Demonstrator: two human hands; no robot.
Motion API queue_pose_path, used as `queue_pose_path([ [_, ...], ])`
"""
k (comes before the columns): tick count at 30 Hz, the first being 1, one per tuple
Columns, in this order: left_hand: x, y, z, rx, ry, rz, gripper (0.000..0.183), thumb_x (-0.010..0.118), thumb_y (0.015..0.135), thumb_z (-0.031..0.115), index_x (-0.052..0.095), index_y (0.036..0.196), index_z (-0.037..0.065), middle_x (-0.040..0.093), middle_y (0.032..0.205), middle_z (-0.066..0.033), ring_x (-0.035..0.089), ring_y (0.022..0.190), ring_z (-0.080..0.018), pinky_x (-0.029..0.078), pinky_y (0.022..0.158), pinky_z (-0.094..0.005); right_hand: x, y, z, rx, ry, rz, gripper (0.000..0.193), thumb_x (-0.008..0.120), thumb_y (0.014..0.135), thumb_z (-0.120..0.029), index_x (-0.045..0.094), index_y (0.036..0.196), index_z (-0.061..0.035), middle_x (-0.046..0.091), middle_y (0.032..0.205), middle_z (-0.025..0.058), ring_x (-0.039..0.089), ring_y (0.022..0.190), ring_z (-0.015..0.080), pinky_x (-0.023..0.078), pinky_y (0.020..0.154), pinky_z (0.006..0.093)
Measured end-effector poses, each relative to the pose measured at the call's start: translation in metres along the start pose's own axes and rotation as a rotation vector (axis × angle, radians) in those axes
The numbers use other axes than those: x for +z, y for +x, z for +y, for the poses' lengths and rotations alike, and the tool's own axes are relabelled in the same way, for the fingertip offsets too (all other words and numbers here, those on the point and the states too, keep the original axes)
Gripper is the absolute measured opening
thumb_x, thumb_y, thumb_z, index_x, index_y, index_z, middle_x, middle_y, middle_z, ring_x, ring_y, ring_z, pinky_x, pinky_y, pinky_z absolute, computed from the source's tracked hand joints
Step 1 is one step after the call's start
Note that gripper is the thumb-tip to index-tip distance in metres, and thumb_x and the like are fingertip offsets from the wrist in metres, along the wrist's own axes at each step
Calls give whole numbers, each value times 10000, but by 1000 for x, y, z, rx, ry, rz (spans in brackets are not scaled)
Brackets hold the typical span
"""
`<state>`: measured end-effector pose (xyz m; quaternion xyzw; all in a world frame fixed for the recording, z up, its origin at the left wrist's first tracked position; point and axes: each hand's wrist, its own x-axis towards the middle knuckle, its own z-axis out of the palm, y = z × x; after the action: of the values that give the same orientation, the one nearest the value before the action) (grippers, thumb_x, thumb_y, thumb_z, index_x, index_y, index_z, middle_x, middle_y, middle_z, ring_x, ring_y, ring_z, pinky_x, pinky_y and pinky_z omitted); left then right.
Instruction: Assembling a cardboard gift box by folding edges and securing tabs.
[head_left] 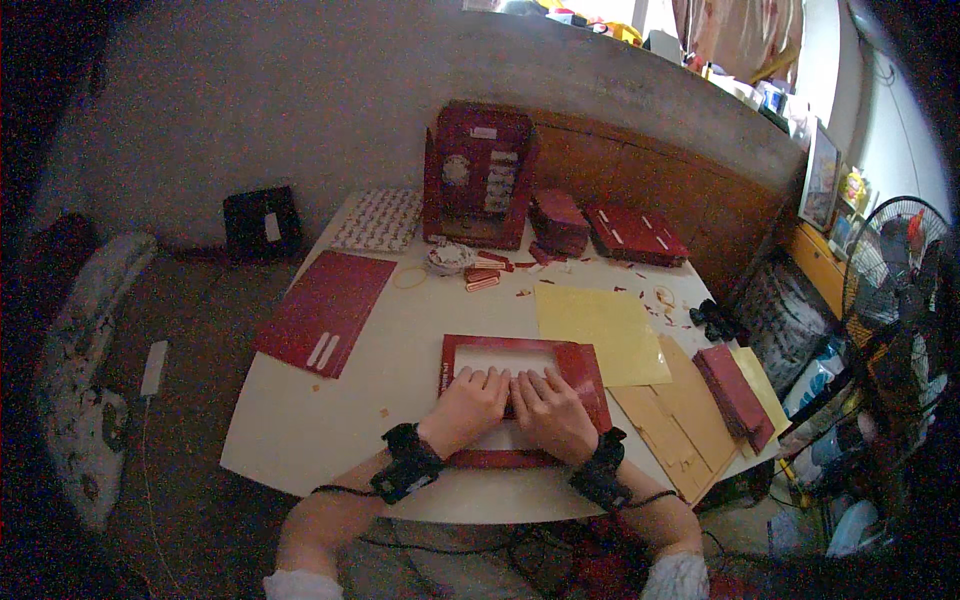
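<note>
A dark red cardboard frame (590, 375) with a cut-out lies near the front of the white table, light surface showing through it. My left hand (470, 405) rests over the middle of the frame, fingers laid forward and slightly bent. Right beside it, my right hand (550, 408) lies with its fingers stretched forward and a little apart, the fingertips of both hands almost meeting. Palms face down, so what is under them is hidden. Each wrist wears a black strap with a cable.
On the white table (400, 330) lie a red sheet (325, 310), yellow paper (600, 330), brown card (680, 420) and a red stack (735, 395). Farther back stand a red box (483, 165), red stacks (640, 235) and a tray of small pieces (378, 220). A fan (895, 265) stands right.
</note>
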<state>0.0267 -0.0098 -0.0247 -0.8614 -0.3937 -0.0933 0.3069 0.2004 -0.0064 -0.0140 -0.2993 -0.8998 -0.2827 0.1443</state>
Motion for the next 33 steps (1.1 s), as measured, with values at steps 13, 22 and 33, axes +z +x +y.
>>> queue_pose_path([
  [13,-2,-2,-3,-146,-96,-172,365,495,789,143,565,1106,-23,604,951,-127,571,879,-226,411,871,-421,-5,-3,10,178,25,-106,336,533,730,-119,591,1031,18,612,1008,153,566,1014,246,413,923,439],
  [22,6,-7,-7,-203,13,-150,434,489,794,154,521,1152,-89,564,1107,-182,456,1132,-298,274,1007,-528,-5,-3,10,301,-6,-135,378,526,730,-121,577,1070,37,595,1074,175,541,1077,273,364,973,462],
  [33,-7,-2,-4,-412,90,-431,518,425,825,156,393,1273,-102,384,1333,-248,288,1288,-356,139,1048,-568,1,-5,9,370,-48,-137,452,531,742,-147,522,1136,74,547,1172,202,481,1157,296,277,1031,489],
])
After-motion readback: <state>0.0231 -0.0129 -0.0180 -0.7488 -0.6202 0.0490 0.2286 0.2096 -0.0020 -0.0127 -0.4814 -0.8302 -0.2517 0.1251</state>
